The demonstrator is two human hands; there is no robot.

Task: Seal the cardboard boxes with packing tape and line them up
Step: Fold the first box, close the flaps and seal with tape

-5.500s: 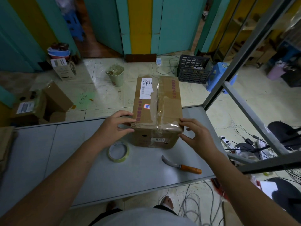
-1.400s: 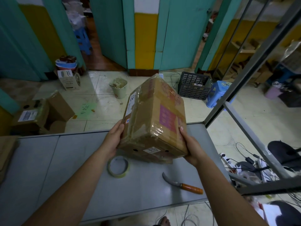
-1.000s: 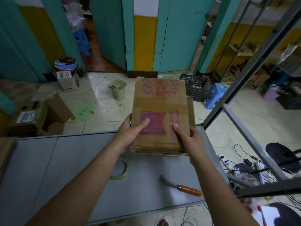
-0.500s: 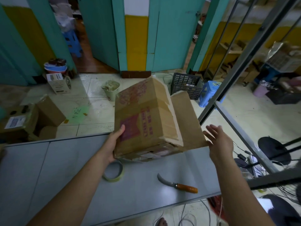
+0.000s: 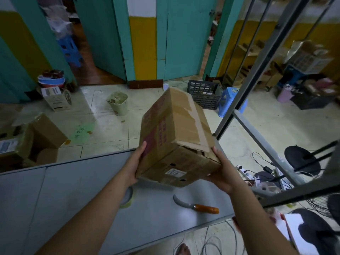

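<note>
The box (image 5: 174,137) is up off the worktop (image 5: 73,199), tilted, its near end dipping toward the person and its far end raised over the worktop's back edge. A small white label (image 5: 174,173) sits on the near end, its print too small to read. Red printing (image 5: 154,133) runs down the left face, but it is blurred and cannot be made out. A strip of tape crosses the top face, torn along the near edge.

The left hand (image 5: 136,162) lies flat against the left face, fingers straight, its grip no more than a press. The right hand (image 5: 220,172) cups the lower right corner with its thumb straight up the edge. Its fingers are hidden behind the box, so how far that grip is closed cannot be told.

Half a second ago the right hand was off the box with fingers spread, and a flap hung open to the right. Now the flap is folded down and the hand is on the corner, while the left hand has kept to its side.

Below, the tape roll (image 5: 128,199) lies on the worktop, half hidden by the left forearm. A curved knife (image 5: 196,207) with an orange handle lies to its right. Neither has moved. On the floor beyond, a green patch (image 5: 81,131) carries handwriting that is not legible.
</note>
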